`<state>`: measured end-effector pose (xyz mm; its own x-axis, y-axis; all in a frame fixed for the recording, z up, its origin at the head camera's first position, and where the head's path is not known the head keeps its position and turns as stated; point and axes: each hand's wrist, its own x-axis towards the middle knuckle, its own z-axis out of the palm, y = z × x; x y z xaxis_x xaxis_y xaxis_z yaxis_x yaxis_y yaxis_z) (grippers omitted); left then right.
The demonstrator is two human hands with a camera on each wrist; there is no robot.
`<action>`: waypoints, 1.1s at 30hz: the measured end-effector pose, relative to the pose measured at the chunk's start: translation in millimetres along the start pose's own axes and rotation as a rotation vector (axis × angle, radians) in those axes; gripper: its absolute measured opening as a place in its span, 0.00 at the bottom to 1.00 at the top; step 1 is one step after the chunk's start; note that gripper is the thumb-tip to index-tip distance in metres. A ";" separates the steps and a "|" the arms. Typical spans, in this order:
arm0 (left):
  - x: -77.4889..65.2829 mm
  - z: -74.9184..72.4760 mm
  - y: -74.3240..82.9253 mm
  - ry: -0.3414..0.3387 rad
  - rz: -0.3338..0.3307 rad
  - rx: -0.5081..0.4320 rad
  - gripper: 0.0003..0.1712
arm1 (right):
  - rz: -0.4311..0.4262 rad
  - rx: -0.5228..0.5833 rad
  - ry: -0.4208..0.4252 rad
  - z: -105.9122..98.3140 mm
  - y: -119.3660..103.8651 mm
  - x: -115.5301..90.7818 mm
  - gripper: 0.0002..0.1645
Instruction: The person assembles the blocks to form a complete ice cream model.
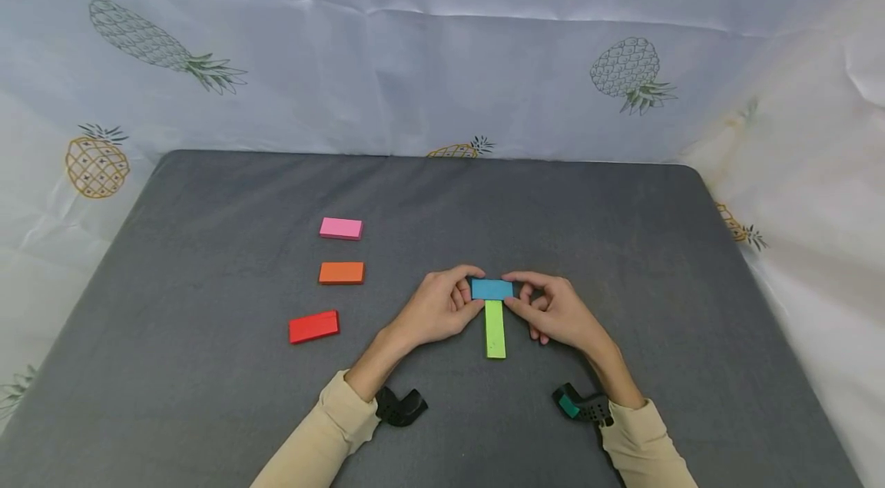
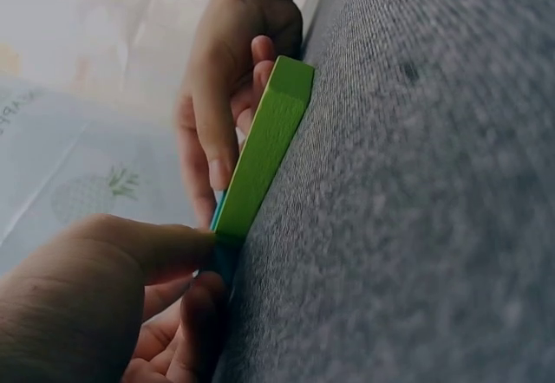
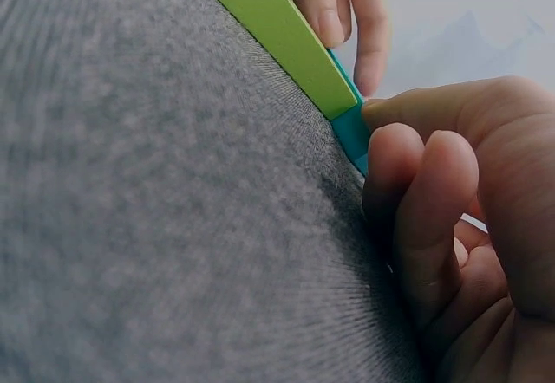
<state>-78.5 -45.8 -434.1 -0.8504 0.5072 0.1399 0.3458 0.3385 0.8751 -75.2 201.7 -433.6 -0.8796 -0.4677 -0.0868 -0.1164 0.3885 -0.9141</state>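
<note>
A blue block (image 1: 492, 289) lies crosswise at the far end of a green block (image 1: 495, 330), so the two form a T on the grey cloth. My left hand (image 1: 442, 303) pinches the left end of the blue block between thumb and forefinger. At its right end, my right hand (image 1: 555, 311) grips it the same way, with the other fingers curled below. In the left wrist view the green block (image 2: 267, 145) lies flat, its end against the blue one. The right wrist view shows a thumb at the near side of the blue block (image 3: 350, 132).
To the left lie a pink block (image 1: 341, 228), an orange block (image 1: 341, 273) and a red block (image 1: 314, 326), the red one slightly turned. A grey cloth (image 1: 207, 411) covers the table. Behind it hangs a pale curtain (image 1: 442, 73) with pineapple prints.
</note>
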 end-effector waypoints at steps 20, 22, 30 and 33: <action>-68.9 -43.5 17.7 0.136 -0.066 0.021 0.17 | 0.007 -0.010 0.011 -1.6 2.7 -1.0 0.22; -80.8 -51.6 17.4 0.169 -0.072 0.031 0.16 | 0.012 -0.011 0.013 -1.9 2.9 -1.6 0.22; -128.1 -82.1 14.1 0.370 -0.133 0.078 0.13 | -0.016 0.000 0.008 -1.9 3.5 -0.9 0.22; -142.7 -91.8 15.1 0.446 -0.178 0.101 0.15 | -0.015 0.004 0.009 -2.0 2.5 -0.1 0.22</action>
<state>11.7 -185.8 -398.3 -0.9791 0.0532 0.1965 0.1978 0.4758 0.8570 -76.3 204.3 -435.1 -0.8817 -0.4668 -0.0693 -0.1280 0.3779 -0.9170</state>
